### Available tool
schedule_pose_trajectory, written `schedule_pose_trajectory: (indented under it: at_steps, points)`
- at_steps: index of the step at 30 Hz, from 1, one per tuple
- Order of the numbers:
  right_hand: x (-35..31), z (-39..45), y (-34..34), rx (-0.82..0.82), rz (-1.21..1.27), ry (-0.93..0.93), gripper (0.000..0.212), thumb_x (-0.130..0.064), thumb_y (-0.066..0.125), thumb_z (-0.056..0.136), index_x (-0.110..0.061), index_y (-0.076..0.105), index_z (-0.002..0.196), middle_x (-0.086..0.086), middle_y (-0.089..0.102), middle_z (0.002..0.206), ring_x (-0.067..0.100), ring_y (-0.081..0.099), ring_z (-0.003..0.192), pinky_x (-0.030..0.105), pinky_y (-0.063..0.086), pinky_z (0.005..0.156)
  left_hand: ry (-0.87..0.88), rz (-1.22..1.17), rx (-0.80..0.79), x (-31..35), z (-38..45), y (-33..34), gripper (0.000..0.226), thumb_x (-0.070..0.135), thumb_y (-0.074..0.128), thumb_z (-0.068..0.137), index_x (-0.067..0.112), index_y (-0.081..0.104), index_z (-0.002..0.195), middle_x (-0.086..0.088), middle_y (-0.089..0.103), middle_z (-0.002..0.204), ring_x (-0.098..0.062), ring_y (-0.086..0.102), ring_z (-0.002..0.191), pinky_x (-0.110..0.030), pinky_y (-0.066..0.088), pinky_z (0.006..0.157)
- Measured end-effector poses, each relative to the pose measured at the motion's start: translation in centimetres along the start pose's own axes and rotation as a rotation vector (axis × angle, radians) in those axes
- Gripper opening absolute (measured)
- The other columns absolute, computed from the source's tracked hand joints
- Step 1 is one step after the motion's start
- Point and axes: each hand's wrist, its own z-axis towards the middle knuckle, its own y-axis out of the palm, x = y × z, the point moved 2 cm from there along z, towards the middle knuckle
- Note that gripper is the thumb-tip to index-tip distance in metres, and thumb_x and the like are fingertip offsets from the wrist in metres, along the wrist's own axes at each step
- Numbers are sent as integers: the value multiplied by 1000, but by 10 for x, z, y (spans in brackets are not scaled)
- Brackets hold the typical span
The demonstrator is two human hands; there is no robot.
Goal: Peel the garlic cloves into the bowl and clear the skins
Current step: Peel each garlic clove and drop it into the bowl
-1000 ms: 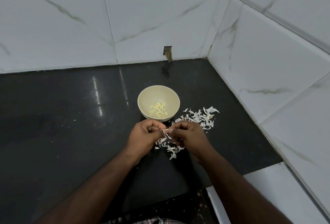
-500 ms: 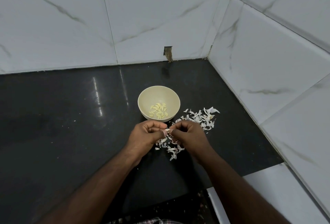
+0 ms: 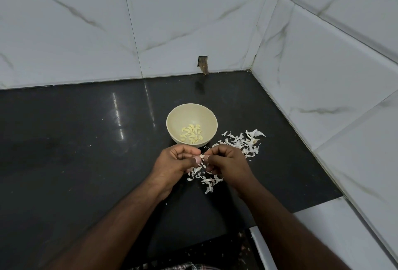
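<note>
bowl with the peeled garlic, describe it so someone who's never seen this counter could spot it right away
On the black countertop, look toward the tiled back corner, just beyond the person's left hand and right hand. There sits a small round cream bowl holding pale yellow peeled cloves. It is the only container there; the white papery skins lie loose to its right.

Both hands (image 3: 202, 162) pinch a garlic clove (image 3: 202, 156) near bowl (image 3: 191, 112).

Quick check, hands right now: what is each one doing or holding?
Left hand: fingers curled, pinching the garlic clove held between both hands.
Right hand: fingers curled, pinching the same clove from the other side.
</note>
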Motion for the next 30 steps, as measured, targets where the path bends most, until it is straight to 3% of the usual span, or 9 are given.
schedule_pose_trajectory:
  at_steps: [6,12,18,22,26,30]
  points:
    - [0,-2,3,-41,217,161,10,4,60,89,-2,66,84,11,65,70,18,58,57,25,45,51,4,-17,7,-2,0,2,21,-4,77,80,6,73,98,-2,71,74,-9,62,67,-25,48,66]
    - [0,-1,1,-105,291,259,13,1,56,92,-5,65,85,9,65,72,18,59,58,26,47,53,-19,-46,-14,-3,-3,3,16,-5,72,85,5,72,97,-5,70,73,-11,62,66,-24,46,63]
    - [-4,-3,0,-18,39,33,6,4,59,92,0,63,89,9,62,68,13,57,55,20,43,48,-60,-2,-30,-5,-3,1,12,1,67,92,5,73,102,-10,74,83,-14,66,72,-23,46,61]
    - [-4,-3,-4,-12,-62,-9,5,2,61,93,1,65,90,9,60,66,6,54,48,16,41,46,-78,-27,-27,-6,-4,1,18,1,67,92,7,72,108,-10,75,86,-13,67,74,-20,48,61]
    - [0,0,-15,73,-110,-38,6,-3,67,89,-6,69,85,9,64,65,17,55,57,29,45,55,-85,-37,-31,-6,-4,0,28,-3,62,94,14,73,114,-7,73,88,-12,65,79,-22,47,65]
    - [1,4,-30,170,-341,-82,9,-6,71,83,-14,72,79,1,70,67,8,61,59,29,51,61,-97,28,-47,-6,-6,3,35,-7,53,96,16,76,106,-3,63,83,-9,64,75,-24,46,65]
